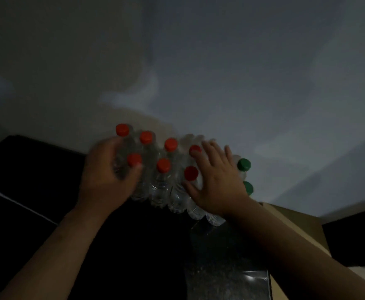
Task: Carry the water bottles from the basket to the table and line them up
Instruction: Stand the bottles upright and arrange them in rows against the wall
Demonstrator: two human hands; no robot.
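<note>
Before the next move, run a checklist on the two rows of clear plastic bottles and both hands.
1. Left hand grips the front-left red-capped clear plastic bottle: ok.
2. Right hand lies flat, fingers straight, against the red-capped bottles: ok.
3. All red-capped bottles upright in two rows: ok.
4. Green-capped bottles at the right end aligned: cannot tell, partly hidden by the right hand.
5. Bottles left in the basket: cannot tell, no basket visible.

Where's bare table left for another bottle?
Bare dark table left of the left hand, and in front of the bottles between the forearms. Crowded on the right: right hand, green-capped bottles, cardboard box.
</note>
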